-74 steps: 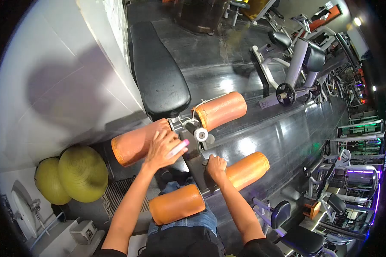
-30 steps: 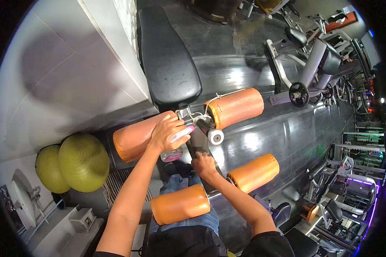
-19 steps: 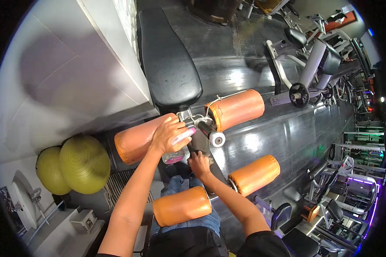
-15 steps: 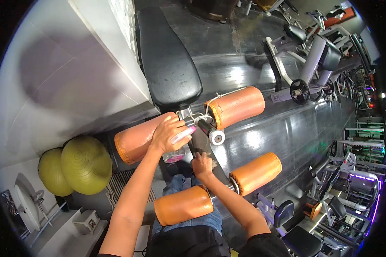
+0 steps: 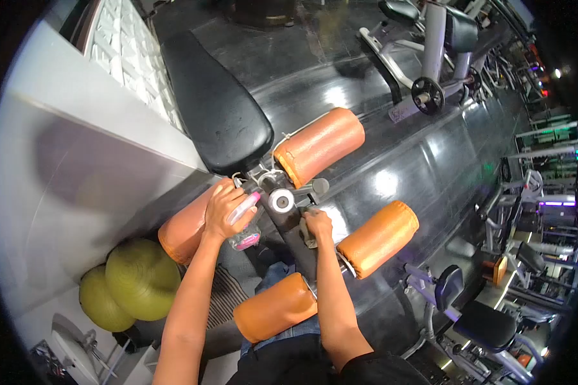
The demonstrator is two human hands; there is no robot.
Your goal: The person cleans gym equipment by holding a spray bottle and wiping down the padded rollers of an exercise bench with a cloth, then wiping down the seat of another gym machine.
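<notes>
My left hand (image 5: 223, 212) is closed around a clear spray bottle (image 5: 245, 240) with a pink and white head, in front of the upper left orange padded roller (image 5: 185, 223). My right hand (image 5: 318, 222) grips a greyish cloth (image 5: 308, 235) against the right side of the dark bar (image 5: 281, 223) of a bench. A round white-rimmed end cap (image 5: 282, 201) sits just left of that hand. The upper right roller (image 5: 324, 146) has a cord along it. Nearer to me are the lower right roller (image 5: 380, 239) and the lower left roller (image 5: 276, 307).
The black bench pad (image 5: 218, 109) extends away beside a pale wall (image 5: 109, 173). Two green exercise balls (image 5: 142, 279) lie at the left. Weight machines (image 5: 440, 70) stand on the dark shiny floor (image 5: 404, 157) at the right.
My right hand has moved up and to the right along the bar with the cloth. The left hand still holds the spray bottle. The whole view has shifted and turned.
</notes>
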